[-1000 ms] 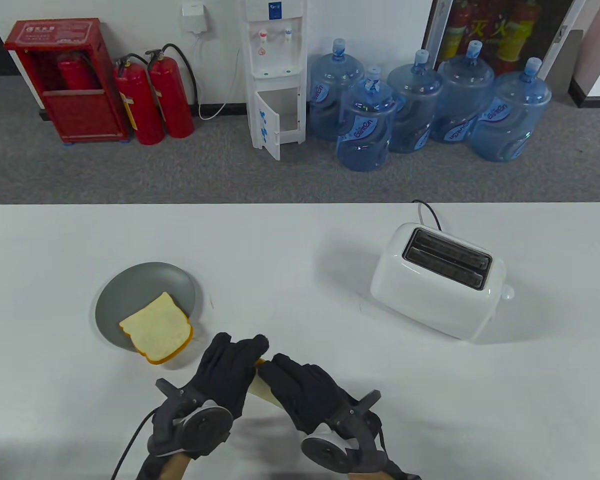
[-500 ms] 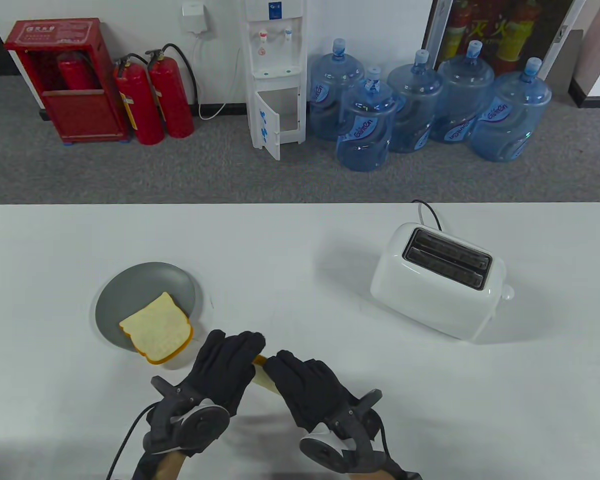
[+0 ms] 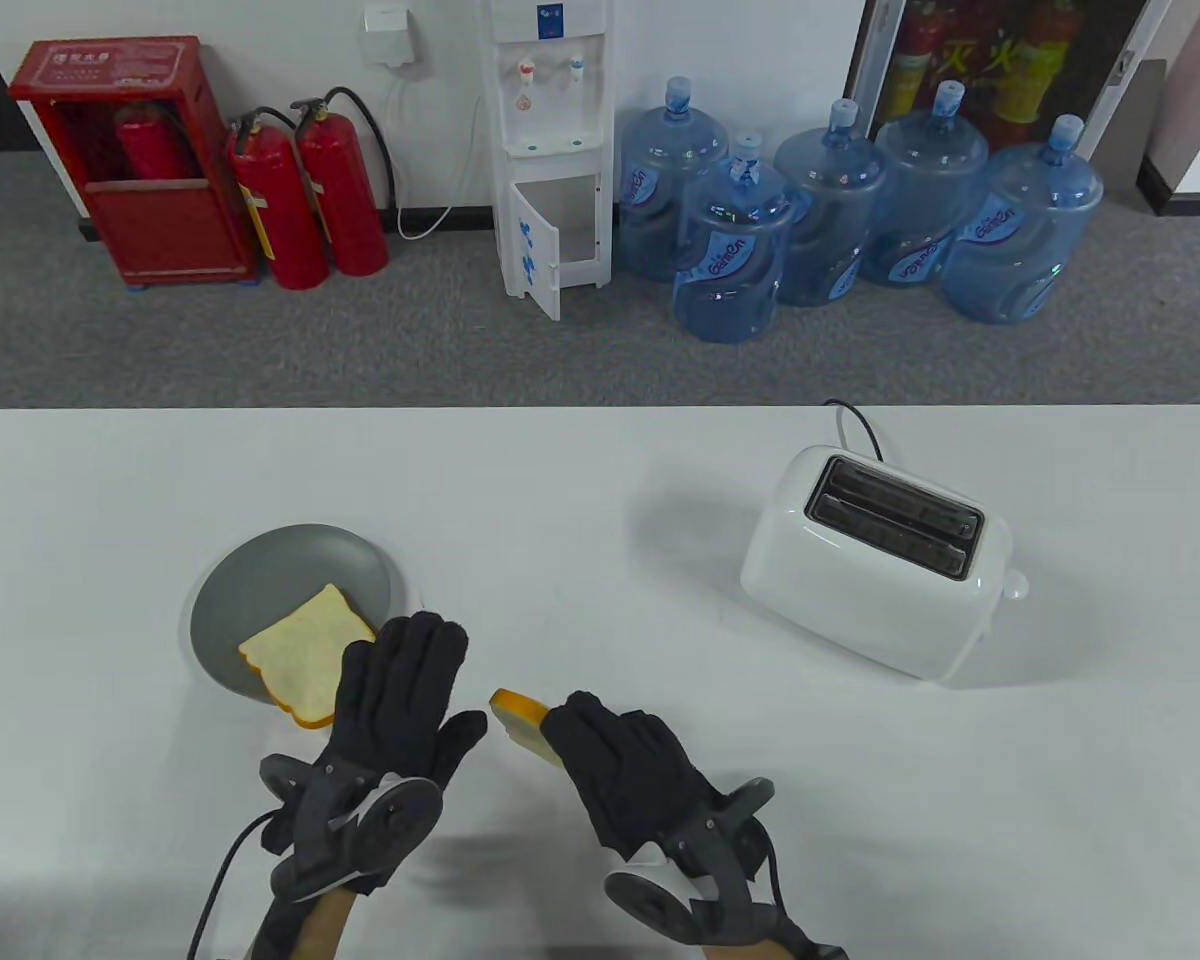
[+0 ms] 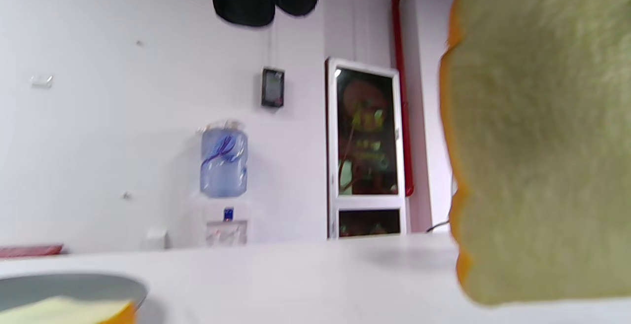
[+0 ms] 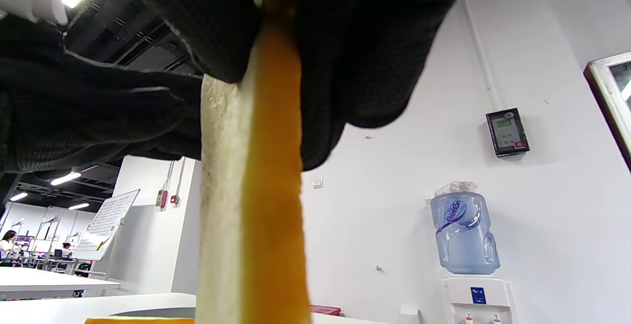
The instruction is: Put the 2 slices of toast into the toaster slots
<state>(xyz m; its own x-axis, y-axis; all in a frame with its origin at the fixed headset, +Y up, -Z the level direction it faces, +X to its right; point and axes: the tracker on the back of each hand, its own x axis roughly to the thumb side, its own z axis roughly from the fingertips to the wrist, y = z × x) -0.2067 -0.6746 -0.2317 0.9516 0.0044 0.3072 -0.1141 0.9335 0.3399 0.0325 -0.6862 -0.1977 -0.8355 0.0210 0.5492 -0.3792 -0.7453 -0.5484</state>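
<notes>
My right hand [image 3: 600, 745] grips one slice of toast [image 3: 522, 722] on edge above the table; in the right wrist view this held slice [image 5: 251, 186] hangs down between my gloved fingers [image 5: 374, 43]. That slice [image 4: 537, 136] fills the right of the left wrist view. My left hand [image 3: 400, 680] is open, fingers straight, just left of the held slice and apart from it. A second slice [image 3: 300, 655] lies on the grey plate [image 3: 260, 580], partly under my left fingers. The white toaster [image 3: 875, 585] stands at the right with both slots [image 3: 895, 515] empty.
The toaster's black cord [image 3: 855, 420] runs off the table's far edge. A lever knob [image 3: 1015, 585] sticks out of the toaster's right end. Bare white table [image 3: 580, 520] lies between plate and toaster. Water jugs and fire extinguishers stand on the floor beyond.
My left hand let go of the held slice and moved left toward the plate, fingers spread. My right hand keeps the slice, now more visible and a bit further forward.
</notes>
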